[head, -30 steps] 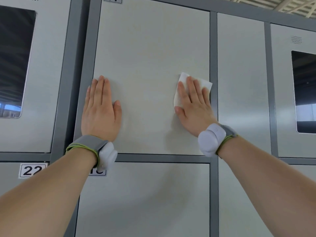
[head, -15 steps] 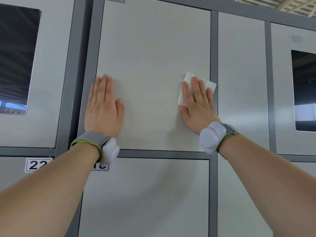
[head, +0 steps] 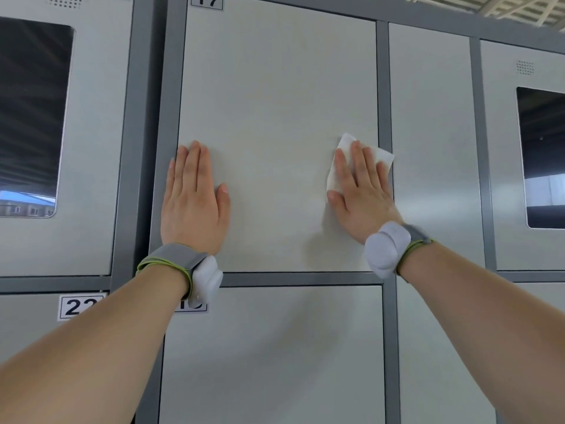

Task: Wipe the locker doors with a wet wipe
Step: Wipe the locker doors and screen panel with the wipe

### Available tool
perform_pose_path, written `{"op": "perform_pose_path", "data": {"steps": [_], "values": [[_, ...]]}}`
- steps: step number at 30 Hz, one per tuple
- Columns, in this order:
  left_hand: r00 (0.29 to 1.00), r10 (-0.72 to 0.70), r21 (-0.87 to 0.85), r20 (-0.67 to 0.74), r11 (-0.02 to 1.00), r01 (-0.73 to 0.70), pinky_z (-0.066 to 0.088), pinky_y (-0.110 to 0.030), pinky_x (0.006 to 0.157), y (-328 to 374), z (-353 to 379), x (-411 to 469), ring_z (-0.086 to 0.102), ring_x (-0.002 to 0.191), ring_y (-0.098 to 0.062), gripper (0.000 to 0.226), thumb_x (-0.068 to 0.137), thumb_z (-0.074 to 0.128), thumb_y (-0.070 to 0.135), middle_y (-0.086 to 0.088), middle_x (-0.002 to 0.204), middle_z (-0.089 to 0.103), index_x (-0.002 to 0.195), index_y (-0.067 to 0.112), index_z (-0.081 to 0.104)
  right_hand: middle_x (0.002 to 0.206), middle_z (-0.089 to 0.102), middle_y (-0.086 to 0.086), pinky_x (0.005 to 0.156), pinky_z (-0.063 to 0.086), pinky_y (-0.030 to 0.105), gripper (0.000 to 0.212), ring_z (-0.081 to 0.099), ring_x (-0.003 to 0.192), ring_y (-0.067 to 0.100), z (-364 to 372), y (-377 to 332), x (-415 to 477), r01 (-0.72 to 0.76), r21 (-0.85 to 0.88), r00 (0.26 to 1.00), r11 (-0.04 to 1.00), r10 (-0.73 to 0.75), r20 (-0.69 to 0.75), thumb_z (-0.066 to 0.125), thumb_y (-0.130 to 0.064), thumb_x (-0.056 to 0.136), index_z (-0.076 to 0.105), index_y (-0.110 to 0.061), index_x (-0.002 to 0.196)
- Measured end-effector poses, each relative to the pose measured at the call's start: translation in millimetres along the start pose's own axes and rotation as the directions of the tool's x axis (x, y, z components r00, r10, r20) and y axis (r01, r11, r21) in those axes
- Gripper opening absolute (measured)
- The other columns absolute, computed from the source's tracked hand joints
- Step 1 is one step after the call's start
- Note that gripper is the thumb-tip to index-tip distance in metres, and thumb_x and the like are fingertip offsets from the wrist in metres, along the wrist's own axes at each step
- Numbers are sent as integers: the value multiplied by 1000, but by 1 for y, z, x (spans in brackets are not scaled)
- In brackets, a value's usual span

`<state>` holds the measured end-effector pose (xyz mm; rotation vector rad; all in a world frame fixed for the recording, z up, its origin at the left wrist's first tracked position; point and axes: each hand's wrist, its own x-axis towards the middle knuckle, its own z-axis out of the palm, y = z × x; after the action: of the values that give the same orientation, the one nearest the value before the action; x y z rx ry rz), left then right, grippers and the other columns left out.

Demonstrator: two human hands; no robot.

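One wet wipe [head: 345, 145] lies flat at the right edge of door 17 [head: 275, 102], under the right hand [head: 363, 197], whose fingers are straight and slightly spread. The left hand [head: 194, 203] rests flat at that door's left edge, fingers together. The wipe's loose corner could snag on the frame [head: 383, 87] and bunch.

Wipe [head: 383, 154] on door [head: 275, 117], right edge
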<state>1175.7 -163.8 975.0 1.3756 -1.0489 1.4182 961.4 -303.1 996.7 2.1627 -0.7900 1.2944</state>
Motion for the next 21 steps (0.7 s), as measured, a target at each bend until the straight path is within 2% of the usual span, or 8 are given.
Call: {"op": "perform_pose_path", "data": {"steps": [3, 6, 10, 13, 19, 21], "values": [[1000, -2, -12, 5, 1000, 2, 3, -34, 118, 0, 0, 1, 20, 141, -38, 63, 93, 23, 29, -23, 151, 26, 143, -8, 25, 158, -6, 14, 115, -9, 41, 67, -8, 146, 31, 9, -3, -20, 139, -34, 990, 990, -139, 6, 15, -44, 93, 4, -13, 152], [1000, -1, -26, -3, 1000, 1, -2, -27, 116, -1, 0, 1, 20, 141, -38, 62, 93, 23, 29, -23, 150, 27, 143, -8, 26, 158, -3, 15, 115, -7, 38, 67, -5, 146, 31, 5, 1, -20, 198, -100, 980, 975, -197, 21, 21, -45, 95, 4, -15, 152], [1000, 2, -49, -6, 999, -2, -4, -24, 116, -1, 0, 1, 20, 141, -38, 62, 93, 23, 28, -23, 150, 27, 143, -8, 26, 158, -14, 9, 117, -6, 37, 66, -11, 146, 26, -12, 6, 10, 16, -99, 1000, 995, -16, 3, 32, -38, 100, -4, -18, 152], [1000, 6, -50, 4, 999, -6, 0, -30, 118, -2, 0, 2, 20, 141, -38, 62, 93, 23, 28, -23, 150, 28, 142, -9, 27, 158, -15, 10, 117, -6, 40, 65, -12, 146, 27, -11, -4, 21, -64, -20, 998, 998, 64, 4, 32, -35, 100, -3, -17, 152], [998, 32, -78, 56, 997, -27, 3, -37, 118, -4, -6, 2, 19, 141, -40, 63, 92, 22, 28, -25, 150, 27, 141, -11, 27, 157, -15, 12, 113, -16, 37, 65, -17, 145, 28, 8, -30, -17, 136, -20, 991, 991, -136, 3, 25, -39, 98, -5, -16, 151], [996, 38, -87, 86, 996, -31, 2, -38, 118, -4, -8, 2, 17, 142, -39, 65, 91, 20, 29, -25, 151, 25, 142, -11, 26, 158, -14, 12, 114, -15, 37, 65, -16, 145, 28, 8, -30, -20, 167, -43, 986, 985, -166, 24, 27, -39, 99, -3, -17, 151]]}}
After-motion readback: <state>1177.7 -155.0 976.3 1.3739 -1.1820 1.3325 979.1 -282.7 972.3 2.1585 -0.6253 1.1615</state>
